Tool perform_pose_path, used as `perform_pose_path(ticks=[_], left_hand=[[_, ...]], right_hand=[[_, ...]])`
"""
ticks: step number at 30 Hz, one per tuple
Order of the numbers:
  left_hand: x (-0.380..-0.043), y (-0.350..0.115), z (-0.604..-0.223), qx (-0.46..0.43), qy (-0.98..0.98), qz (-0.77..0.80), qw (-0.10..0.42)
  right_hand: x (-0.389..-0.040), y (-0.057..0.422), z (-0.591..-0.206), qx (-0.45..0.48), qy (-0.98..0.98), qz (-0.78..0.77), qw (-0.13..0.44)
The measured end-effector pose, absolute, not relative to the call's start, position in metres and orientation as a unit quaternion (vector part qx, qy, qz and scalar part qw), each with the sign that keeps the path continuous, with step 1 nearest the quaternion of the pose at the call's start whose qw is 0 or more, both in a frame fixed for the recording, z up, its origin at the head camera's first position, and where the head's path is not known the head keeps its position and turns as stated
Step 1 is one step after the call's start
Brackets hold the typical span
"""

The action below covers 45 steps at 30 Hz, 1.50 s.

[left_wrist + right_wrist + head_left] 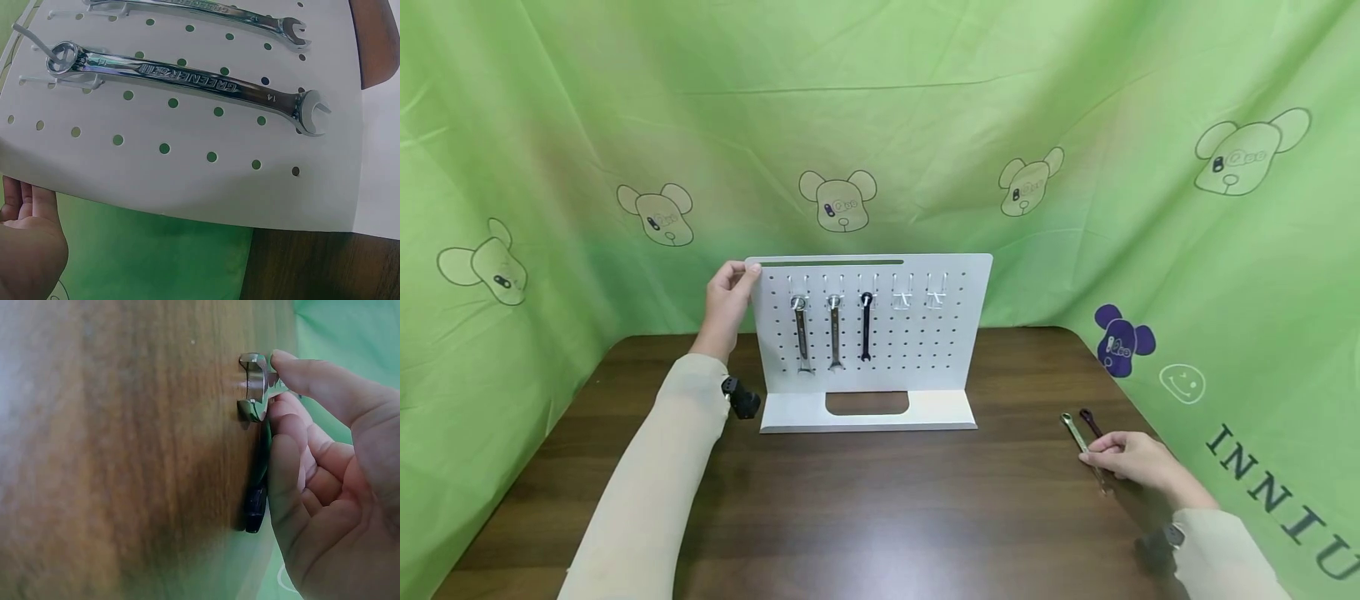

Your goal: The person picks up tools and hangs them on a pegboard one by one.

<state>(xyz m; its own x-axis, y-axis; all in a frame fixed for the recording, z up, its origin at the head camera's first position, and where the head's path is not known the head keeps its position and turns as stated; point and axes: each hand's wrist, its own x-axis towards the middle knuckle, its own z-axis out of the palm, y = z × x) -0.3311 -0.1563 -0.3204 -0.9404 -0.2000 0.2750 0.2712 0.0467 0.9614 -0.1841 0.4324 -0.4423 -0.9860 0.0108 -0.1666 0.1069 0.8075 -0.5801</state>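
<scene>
My left hand (pixel 726 304) grips the upper left corner of a white pegboard stand (pixel 880 380), thumb over the front. In the left wrist view, a chrome combination wrench (pixel 187 76) marked 14 hangs by its ring end, a second one beside it. At the table's right side, my right hand (pixel 1138 461) pinches a small silver combination wrench (pixel 1077 435) between thumb and fingers. Close beside it lies a dark wrench (pixel 1091 422), partly hidden by the hand. From the right wrist, the silver wrench's open end (pixel 255 390) shows near the thumb, low over the wood.
Also on the pegboard hangs a black wrench (pixel 867 329), right of the two chrome ones. Two clear hooks (pixel 902 298) to its right hold nothing. The brown wooden table (pixel 880 500) is backed by a green printed curtain (pixel 925 133), which runs along both sides too.
</scene>
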Motion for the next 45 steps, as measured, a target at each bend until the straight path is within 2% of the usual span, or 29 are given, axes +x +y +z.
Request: perform_pose_path(ticks=[15, 45], left_hand=[[-0.3330, -0.1583, -0.3225, -0.031, -0.704, -0.690, 0.165], [-0.3315, -0.1575, -0.3221, -0.029, -0.703, -0.691, 0.167]], right_hand=[[-0.1878, 0.4313, -0.4430, 0.052, 0.936, -0.332, 0.103], [-0.1841, 0.4341, -0.4453, 0.022, 0.944, -0.320, 0.076]])
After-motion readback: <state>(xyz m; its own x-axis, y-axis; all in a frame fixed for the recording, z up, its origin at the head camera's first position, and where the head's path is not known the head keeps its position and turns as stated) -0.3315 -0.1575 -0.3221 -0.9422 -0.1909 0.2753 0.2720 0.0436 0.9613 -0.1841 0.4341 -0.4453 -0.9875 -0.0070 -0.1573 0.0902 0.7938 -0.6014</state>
